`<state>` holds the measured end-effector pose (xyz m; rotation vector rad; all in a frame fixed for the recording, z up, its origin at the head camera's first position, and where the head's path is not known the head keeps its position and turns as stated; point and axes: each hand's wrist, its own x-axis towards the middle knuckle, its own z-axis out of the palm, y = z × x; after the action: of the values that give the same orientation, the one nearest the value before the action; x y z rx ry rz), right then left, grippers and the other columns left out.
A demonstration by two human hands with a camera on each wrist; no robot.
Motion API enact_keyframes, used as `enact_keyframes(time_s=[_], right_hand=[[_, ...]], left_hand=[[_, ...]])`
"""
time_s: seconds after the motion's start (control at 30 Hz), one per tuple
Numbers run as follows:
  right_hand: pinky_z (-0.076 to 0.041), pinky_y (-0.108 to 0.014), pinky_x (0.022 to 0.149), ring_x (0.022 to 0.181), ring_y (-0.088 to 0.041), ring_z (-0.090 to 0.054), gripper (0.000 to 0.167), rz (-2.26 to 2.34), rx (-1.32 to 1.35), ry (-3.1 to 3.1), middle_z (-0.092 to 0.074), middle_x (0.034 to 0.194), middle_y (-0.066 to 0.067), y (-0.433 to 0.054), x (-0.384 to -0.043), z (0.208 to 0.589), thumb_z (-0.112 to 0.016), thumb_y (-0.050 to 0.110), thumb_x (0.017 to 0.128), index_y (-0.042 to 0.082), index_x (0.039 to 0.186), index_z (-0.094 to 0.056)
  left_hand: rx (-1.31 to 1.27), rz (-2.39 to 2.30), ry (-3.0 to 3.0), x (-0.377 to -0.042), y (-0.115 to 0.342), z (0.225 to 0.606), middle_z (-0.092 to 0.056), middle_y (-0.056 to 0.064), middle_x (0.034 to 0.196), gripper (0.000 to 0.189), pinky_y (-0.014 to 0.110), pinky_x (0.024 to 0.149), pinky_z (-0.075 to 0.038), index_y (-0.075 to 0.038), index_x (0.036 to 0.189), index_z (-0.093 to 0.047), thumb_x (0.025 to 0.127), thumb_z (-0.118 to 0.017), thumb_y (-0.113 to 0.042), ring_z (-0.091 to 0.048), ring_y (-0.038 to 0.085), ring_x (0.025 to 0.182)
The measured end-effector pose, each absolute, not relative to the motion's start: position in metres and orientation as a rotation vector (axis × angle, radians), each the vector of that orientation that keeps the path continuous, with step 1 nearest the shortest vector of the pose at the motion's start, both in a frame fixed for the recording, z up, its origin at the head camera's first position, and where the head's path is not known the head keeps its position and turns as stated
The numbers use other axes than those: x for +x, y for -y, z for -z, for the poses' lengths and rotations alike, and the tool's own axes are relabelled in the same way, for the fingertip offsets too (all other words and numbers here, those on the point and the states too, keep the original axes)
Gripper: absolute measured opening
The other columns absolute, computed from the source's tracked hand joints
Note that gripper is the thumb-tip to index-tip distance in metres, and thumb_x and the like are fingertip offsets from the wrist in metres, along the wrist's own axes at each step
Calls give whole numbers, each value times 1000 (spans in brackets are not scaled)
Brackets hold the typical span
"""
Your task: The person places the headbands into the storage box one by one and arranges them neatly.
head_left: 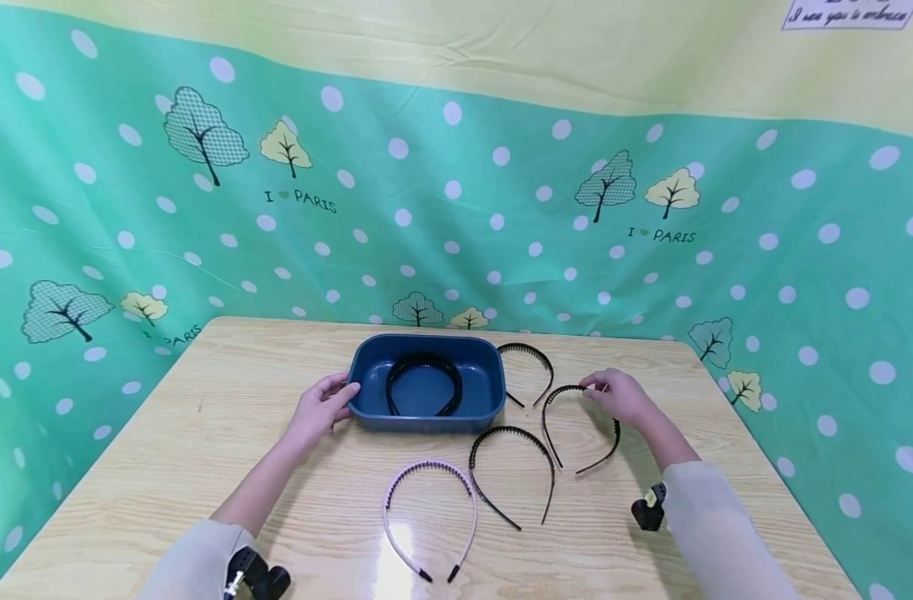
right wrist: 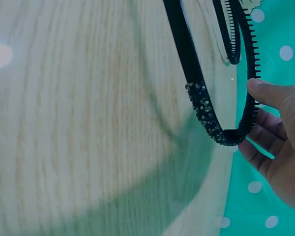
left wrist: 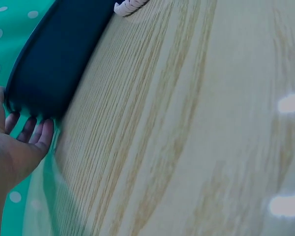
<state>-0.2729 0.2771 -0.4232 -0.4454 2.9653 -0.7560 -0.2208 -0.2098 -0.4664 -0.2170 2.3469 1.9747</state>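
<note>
My left hand (head_left: pixel 321 407) grips the left end of a dark blue plastic bin (head_left: pixel 426 424), thumb over the rim and fingers against the outside wall. Inside the bin lies black headband material (head_left: pixel 423 358) in a rounded loop. My right hand (head_left: pixel 623 396) pinches a black toothed headband (head_left: pixel 544 417) near the top of its arch, right of the bin. Close up in the right wrist view, sparkly stones cover one stretch of this headband (right wrist: pixel 202 110), and its teeth pass between thumb and fingers. The left wrist view shows the left hand (left wrist: pixel 19 147) at the bin's end.
Another black headband (head_left: pixel 549 367) lies against the bin's right end. In front of the bin are a black headband (head_left: pixel 512 430) and a pale lilac one (head_left: pixel 429 463). All rest on a wood-grain table (head_left: pixel 261 375) with a green dotted curtain (head_left: pixel 456 250) behind it.
</note>
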Motion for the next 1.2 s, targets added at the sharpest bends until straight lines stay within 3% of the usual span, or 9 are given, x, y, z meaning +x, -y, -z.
enact_keyframes(time_s=[0.57, 0.9, 1.2], right_hand=[[-44, -28, 58, 73, -19, -52, 24, 878, -379, -2946, -57, 84, -10, -273, -277, 410, -57, 15, 93, 1, 111, -65], [-43, -28, 61, 79, -21, -53, 26, 860, -399, -2989, -58, 91, -11, -266, -281, 401, -56, 19, 94, 3, 112, -65], [-42, -28, 59, 74, -20, -51, 27, 889, -435, -2993, -55, 85, -10, -256, -287, 391, -56, 19, 94, 2, 113, -65]], left_hand=[[-261, -2006, -2311, -221, 208, 467, -48, 19, 136, 64, 23, 83, -55, -5, 140, -40, 91, -58, -42, -59, 17, 107], [-254, -2010, -2306, -222, 208, 468, -46, 19, 139, 64, 25, 86, -55, -5, 141, -38, 92, -57, -42, -55, 22, 115], [-257, -2037, -2292, -221, 206, 467, -45, 21, 139, 62, 25, 87, -54, -3, 140, -38, 93, -56, -39, -53, 24, 117]])
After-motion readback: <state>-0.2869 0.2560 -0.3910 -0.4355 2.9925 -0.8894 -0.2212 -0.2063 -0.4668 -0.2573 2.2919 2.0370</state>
